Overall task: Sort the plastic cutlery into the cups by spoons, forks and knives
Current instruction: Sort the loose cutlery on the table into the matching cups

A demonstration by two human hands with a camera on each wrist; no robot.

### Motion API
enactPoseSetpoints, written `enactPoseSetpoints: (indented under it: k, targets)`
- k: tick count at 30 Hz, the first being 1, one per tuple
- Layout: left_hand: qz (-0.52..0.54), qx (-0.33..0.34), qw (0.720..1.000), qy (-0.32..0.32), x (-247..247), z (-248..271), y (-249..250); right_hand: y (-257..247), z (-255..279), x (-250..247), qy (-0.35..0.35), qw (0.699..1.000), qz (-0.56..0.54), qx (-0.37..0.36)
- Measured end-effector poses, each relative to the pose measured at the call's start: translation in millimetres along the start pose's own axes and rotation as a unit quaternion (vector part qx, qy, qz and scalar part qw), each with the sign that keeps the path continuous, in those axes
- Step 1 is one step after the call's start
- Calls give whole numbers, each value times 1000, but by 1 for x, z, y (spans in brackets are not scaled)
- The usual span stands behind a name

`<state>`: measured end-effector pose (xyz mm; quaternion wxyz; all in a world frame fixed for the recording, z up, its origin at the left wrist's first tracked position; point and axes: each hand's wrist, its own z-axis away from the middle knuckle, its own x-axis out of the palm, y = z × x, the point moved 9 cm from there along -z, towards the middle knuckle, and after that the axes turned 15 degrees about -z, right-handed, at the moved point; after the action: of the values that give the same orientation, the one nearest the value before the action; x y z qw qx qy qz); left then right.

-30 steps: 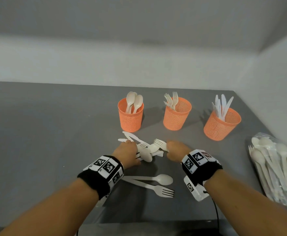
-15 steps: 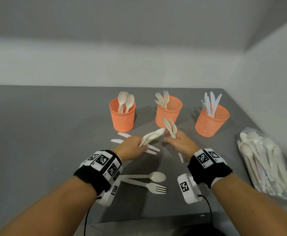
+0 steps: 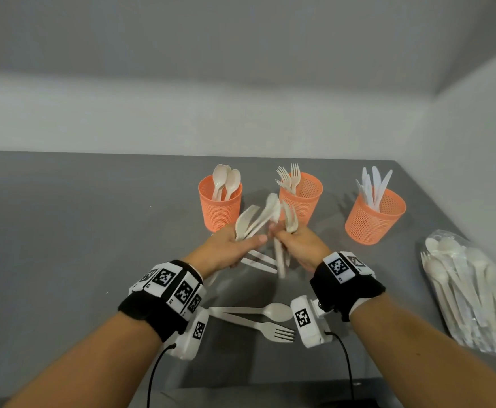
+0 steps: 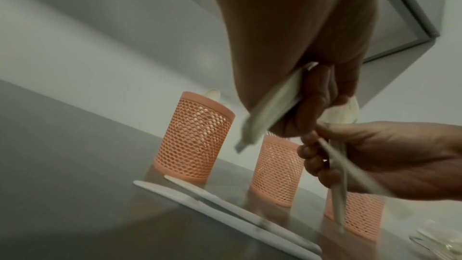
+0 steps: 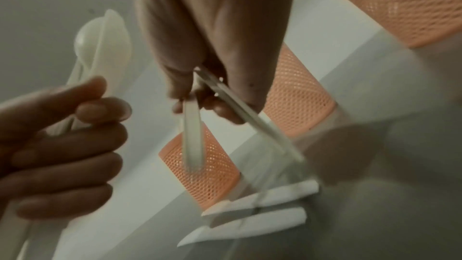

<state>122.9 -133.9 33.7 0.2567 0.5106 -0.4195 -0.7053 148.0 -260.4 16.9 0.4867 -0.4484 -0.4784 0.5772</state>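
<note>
Three orange mesh cups stand in a row: the spoon cup (image 3: 220, 204), the fork cup (image 3: 307, 198) and the knife cup (image 3: 374, 222). My left hand (image 3: 229, 250) is raised in front of them and grips a bunch of white spoons (image 3: 255, 220) by the handles, bowls up. Close beside it, my right hand (image 3: 299, 245) pinches two pieces that look like forks (image 3: 289, 219), their handles (image 5: 192, 141) hanging down. Two white knives (image 3: 260, 260) lie on the table under the hands. A spoon (image 3: 270, 310) and a fork (image 3: 267, 329) lie nearer me.
A clear bag of more white cutlery (image 3: 470, 295) lies at the table's right edge, by the side wall. The grey table (image 3: 79, 231) runs back to the rear wall just behind the cups. Cables hang from both wrist cameras.
Both hands rose from the pile on the table, the left with spoons and the right with forks, and now sit higher and closer to the cups. The two knives stayed on the table.
</note>
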Motion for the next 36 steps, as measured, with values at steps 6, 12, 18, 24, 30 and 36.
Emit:
enactPoseSetpoints:
  k: [6,12,18,24,30,36]
  targets:
    - [94,2,990,103,-16,-4,-4,-19,11,51,-100,995,7,25]
    - [291,-75,940,162,-20,1,-24,-33,17,101,-187,972,136,-51]
    - [358,-122,904,197,-49,14,-58,-34,6,84,-182,974,134,-34]
    - [355,-128,909,176,-58,31,-66,31,-25,71,-136,846,515,19]
    - [326,-134,920,172,-63,40,-73,54,-19,79,-176,794,576,77]
    - [313,-135,928,149,-59,44,-73,60,-12,72,-145,780,606,52]
